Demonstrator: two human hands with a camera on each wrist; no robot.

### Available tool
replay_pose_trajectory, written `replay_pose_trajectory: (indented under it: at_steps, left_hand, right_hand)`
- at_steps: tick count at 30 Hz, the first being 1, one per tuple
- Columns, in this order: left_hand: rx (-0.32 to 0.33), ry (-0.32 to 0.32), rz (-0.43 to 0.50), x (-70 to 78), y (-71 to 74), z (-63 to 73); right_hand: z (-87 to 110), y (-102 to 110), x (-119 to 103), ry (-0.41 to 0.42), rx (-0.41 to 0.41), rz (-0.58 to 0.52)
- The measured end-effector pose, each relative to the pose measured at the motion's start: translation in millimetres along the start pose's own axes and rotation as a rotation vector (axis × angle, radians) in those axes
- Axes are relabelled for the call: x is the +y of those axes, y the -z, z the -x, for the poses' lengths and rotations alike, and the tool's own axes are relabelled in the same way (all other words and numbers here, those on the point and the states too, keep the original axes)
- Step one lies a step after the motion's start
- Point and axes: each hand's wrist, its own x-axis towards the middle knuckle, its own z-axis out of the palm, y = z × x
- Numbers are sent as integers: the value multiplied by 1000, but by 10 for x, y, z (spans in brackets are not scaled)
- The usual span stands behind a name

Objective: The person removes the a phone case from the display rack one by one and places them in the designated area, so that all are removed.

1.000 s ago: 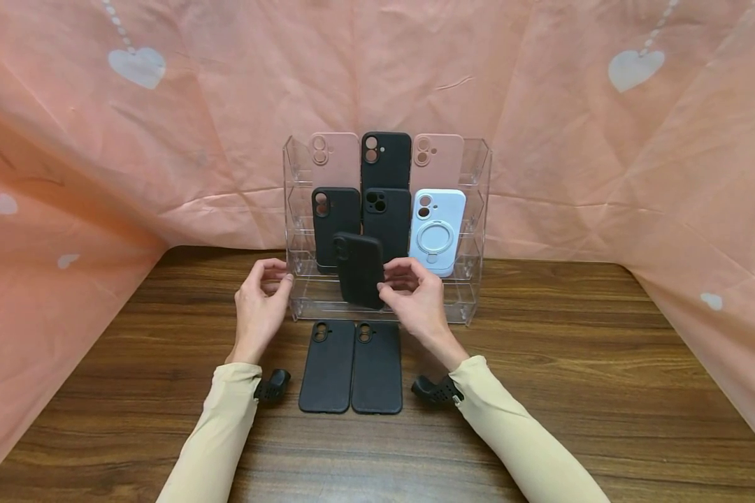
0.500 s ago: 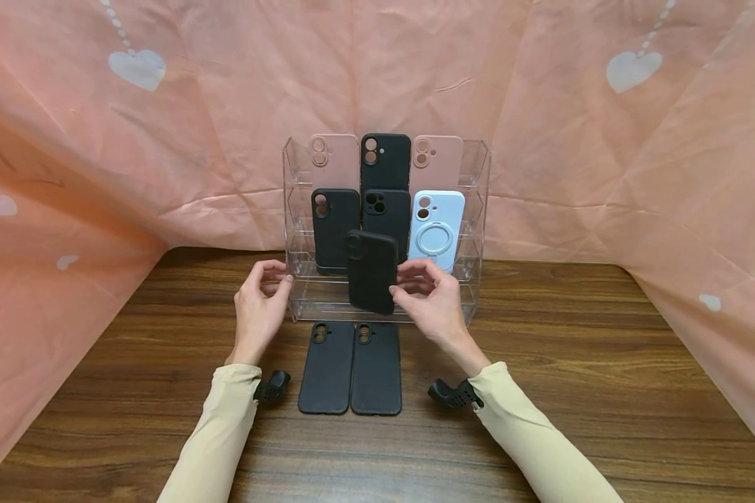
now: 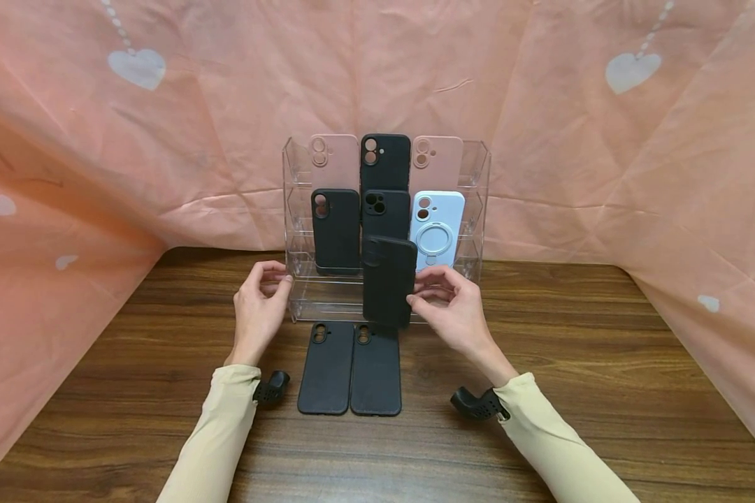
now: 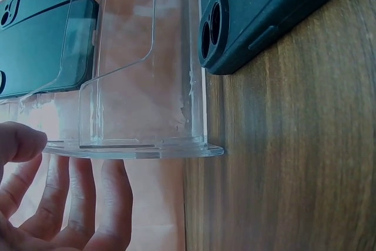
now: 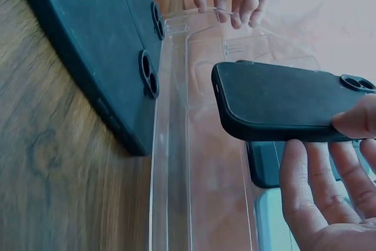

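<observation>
My right hand [image 3: 456,307] pinches a black phone case [image 3: 389,283] by its right edge, thumb in front and fingers behind. The case [image 5: 276,98] is upright, in front of the lower tier of a clear acrylic display stand [image 3: 327,309]. At the stand's left side panel, my left hand [image 3: 261,300] grips the edge between thumb and fingers; the left wrist view shows the fingers [image 4: 79,198] outside the panel. Two more black phone cases, a left one [image 3: 324,370] and a right one [image 3: 376,374], lie side by side on the table before the stand.
In the stand's top row are a black case [image 3: 386,161] between two pink ones. Below sit a black case [image 3: 336,230], another black case [image 3: 386,213], and a white case with a ring [image 3: 434,237]. A pink cloth [image 3: 377,63] hangs behind the wooden table [image 3: 579,363].
My right hand has moved right and toward me with the black phone case, away from the stand's lower tier. My left hand has stayed at the stand's left side.
</observation>
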Motion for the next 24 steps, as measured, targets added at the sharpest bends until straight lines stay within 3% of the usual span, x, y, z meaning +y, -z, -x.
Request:
replay_pose_trajectory:
  at_steps: [7, 16, 24]
  left_hand:
    - [2, -5, -2, -6, 1, -3]
    - [-5, -10, -3, -9, 2, -3]
    - [-13, -8, 1, 4, 12, 14]
  right_hand:
    - [60, 129, 18, -11, -21, 3]
    - [137, 286, 16, -101, -58, -6]
    - [211, 382, 38, -128, -86, 4]
